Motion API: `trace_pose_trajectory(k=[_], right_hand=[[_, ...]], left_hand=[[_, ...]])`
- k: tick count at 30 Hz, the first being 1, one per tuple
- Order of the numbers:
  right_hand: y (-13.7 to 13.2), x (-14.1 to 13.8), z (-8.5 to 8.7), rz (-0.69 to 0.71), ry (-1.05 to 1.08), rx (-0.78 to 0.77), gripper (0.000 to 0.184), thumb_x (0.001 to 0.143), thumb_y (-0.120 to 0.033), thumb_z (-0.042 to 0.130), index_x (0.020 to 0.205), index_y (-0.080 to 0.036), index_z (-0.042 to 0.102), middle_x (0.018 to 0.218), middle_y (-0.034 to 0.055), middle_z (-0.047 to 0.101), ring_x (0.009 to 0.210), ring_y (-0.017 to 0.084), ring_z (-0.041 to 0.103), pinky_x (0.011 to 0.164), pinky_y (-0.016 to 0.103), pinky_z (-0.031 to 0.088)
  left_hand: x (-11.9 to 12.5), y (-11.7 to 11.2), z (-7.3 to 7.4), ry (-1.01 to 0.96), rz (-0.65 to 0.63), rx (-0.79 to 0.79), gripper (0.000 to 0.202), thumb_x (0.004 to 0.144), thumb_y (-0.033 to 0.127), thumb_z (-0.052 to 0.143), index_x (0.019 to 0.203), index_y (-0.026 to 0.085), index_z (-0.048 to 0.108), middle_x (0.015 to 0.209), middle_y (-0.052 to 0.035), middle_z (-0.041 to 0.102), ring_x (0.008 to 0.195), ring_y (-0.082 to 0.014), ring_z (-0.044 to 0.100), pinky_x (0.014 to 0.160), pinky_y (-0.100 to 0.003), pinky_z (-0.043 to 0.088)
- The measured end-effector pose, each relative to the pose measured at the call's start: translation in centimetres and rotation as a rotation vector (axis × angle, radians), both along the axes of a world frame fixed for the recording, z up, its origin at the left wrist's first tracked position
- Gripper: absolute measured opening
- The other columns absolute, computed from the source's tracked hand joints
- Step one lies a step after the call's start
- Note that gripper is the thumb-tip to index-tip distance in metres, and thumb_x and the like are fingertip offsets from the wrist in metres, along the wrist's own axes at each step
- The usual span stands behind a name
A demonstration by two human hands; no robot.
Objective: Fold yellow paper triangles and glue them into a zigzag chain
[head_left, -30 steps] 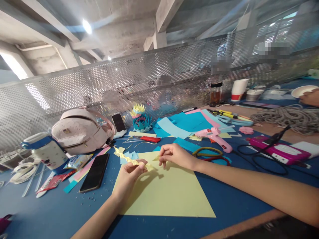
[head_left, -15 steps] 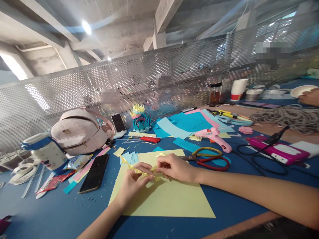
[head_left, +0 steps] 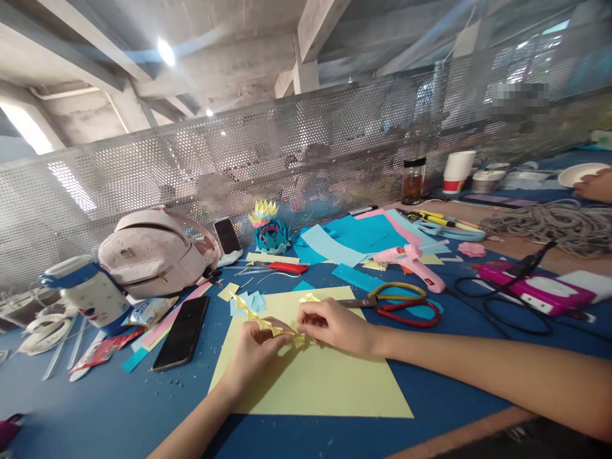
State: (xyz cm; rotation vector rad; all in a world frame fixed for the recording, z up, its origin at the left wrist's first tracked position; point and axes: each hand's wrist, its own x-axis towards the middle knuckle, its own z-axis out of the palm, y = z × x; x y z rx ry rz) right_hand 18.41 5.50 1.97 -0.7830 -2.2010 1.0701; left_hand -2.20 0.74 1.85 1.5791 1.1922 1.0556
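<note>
My left hand (head_left: 255, 350) pinches a chain of folded yellow paper pieces (head_left: 261, 322) that trails up to the left. My right hand (head_left: 335, 325) is closed on the chain's near end, fingertips meeting the left hand's. Both hands hover over a large pale yellow paper sheet (head_left: 325, 382) lying on the blue table (head_left: 95, 408). Small light-blue paper squares (head_left: 248, 303) lie just beyond the chain.
Scissors (head_left: 401, 303) with yellow and red handles lie right of my right hand, a pink glue gun (head_left: 411, 261) behind them. A black phone (head_left: 182, 331), a pink backpack (head_left: 153, 252), a mug (head_left: 88, 290) stand left. Blue paper sheets (head_left: 354, 239), a paper flower (head_left: 270, 229), coiled rope (head_left: 564, 223) and another person's hand (head_left: 595, 186) are farther back.
My right hand came down and left from near the scissors to meet the left hand at the paper chain. The chain shifted slightly lower over the yellow sheet.
</note>
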Motion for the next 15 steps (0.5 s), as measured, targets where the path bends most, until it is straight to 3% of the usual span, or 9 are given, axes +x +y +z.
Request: trace_pose_trajectory(k=[8, 15], right_hand=[[-0.46, -0.26, 0.33, 0.016, 0.022, -0.127, 0.023, 0.094, -0.031, 0.055, 0.076, -0.019, 0.052, 0.059, -0.0009, 0.059, 0.049, 0.011, 0.051, 0.048, 0.021, 0.038], [-0.43, -0.35, -0.12, -0.004, 0.100, -0.285, 0.037, 0.089, -0.052, 0.065, 0.079, -0.019, 0.052, 0.054, -0.0028, 0.058, 0.043, 0.011, 0.052, 0.045, 0.021, 0.042]], left_hand=[[-0.37, 0.10, -0.91, 0.023, -0.043, -0.042, 0.014, 0.080, 0.026, 0.071, 0.078, 0.016, 0.081, 0.078, -0.0062, 0.078, 0.074, -0.0201, 0.069, 0.069, -0.024, 0.049], [-0.24, -0.16, -0.75, 0.038, -0.032, -0.040, 0.013, 0.078, 0.027, 0.072, 0.078, 0.018, 0.081, 0.085, -0.0070, 0.079, 0.081, -0.0218, 0.071, 0.073, -0.025, 0.051]])
